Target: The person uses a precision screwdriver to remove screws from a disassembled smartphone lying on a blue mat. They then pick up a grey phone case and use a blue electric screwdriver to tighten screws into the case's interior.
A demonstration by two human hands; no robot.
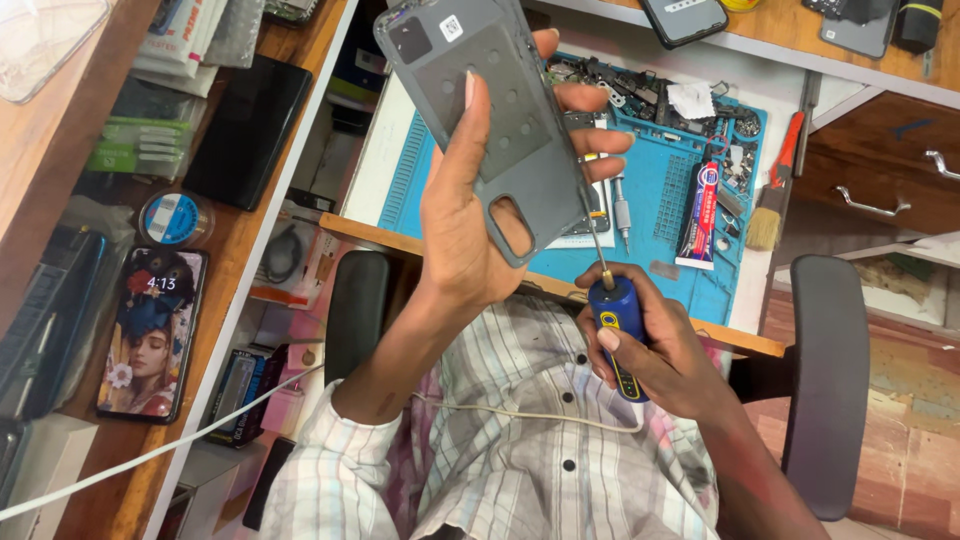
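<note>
Nearest the camera, the right hand is wrapped tight around the blue driver, thumb laid along its handle. The handle looks chunky and grippy, light enough for one hand; the thin shaft runs up from it and meets the lower edge of the grey phone back, right by the long cutout. That shaft looks like the delicate part, so I'd say hold it by the handle, as here.

Just above, the left hand grips the phone back, palm behind it, thumb across its face, fingertips curling round the far edge. It's held up in the air, tilted, over the lap and the desk edge. It's a flat grey shell with a darker panel dotted with holes, a square window near the top corner and a small label beside it. I'd judge it thin, light, somewhat flexible, smooth enough to slip and easy to crack if bent; the edges are the safe place to pinch it.

Beyond, the blue mat carries small parts, a glue tube and a second driver. A brush lies to its right.
</note>
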